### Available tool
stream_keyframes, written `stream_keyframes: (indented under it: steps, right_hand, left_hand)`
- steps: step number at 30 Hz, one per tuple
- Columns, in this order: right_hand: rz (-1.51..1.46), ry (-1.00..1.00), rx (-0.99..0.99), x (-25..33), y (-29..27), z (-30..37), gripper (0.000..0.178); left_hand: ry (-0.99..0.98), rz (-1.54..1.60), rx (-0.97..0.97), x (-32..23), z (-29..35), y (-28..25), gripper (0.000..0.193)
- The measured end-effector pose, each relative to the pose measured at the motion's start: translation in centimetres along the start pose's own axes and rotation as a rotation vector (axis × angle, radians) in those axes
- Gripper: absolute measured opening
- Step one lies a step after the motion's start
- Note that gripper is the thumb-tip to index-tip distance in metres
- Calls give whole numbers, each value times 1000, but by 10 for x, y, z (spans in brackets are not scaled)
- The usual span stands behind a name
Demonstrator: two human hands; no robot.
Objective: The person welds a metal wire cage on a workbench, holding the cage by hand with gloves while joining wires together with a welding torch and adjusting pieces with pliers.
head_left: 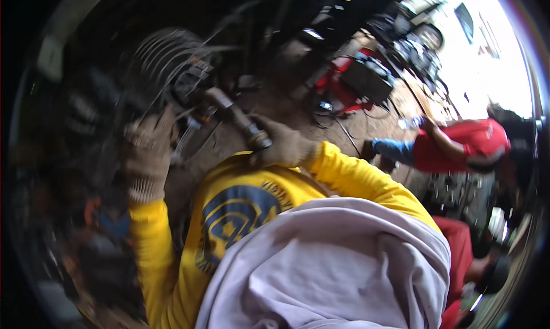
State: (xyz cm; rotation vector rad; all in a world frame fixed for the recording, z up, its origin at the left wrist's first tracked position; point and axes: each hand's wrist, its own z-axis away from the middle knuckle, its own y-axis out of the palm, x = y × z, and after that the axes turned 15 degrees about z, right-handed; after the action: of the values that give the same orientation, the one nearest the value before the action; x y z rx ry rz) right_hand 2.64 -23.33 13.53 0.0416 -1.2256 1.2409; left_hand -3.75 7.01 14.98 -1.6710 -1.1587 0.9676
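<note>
My right hand (283,144), in a brown knit glove, is closed round a thick bar-shaped tool (236,116) with a pale end and a dark, shiny shaft. The tool slants up and left from the palm. My left hand (150,148), gloved the same way, is raised at the left with its fingers curled. A thin rod (186,111) shows at its fingertips, but blur hides the grip. Just beyond that hand are curved wire rings (172,51) and a dark round part (189,82), both smeared.
Red machinery with a dark box (366,79) stands beyond my right hand. Farther back are motorcycles (421,48). A person in a red shirt (467,145) is at the right, another in red (458,243) below. Cables (349,135) lie on the dirt floor (286,102).
</note>
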Motion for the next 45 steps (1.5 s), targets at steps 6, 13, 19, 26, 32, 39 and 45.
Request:
stream_keyframes:
  steps: [6,13,19,26,32,39,45]
  right_hand:
    - [-125,-142,-59,-25,14,-13,112]
    - [-143,-115,-77,-26,12,-14,116]
    - [-79,-181,-58,-26,5,-7,126]
    - [-180,-169,74,-32,-2,-3,111]
    - [-187,-168,-9,-46,13,-6,107]
    - [-375,-153,-22,-36,9,5,103]
    - [-226,-286,-60,-42,4,-19,105]
  left_hand:
    - [-75,93,-7,-21,6,11,41]
    - [-152,348,18,-13,10,32,40]
    - [-154,413,-15,-7,9,29,44]
    - [-217,322,57,-17,2,19,33]
    - [11,388,-103,-18,11,37,33]
    - [-109,460,-32,-26,5,27,38]
    - [-218,422,-42,-39,22,24,50]
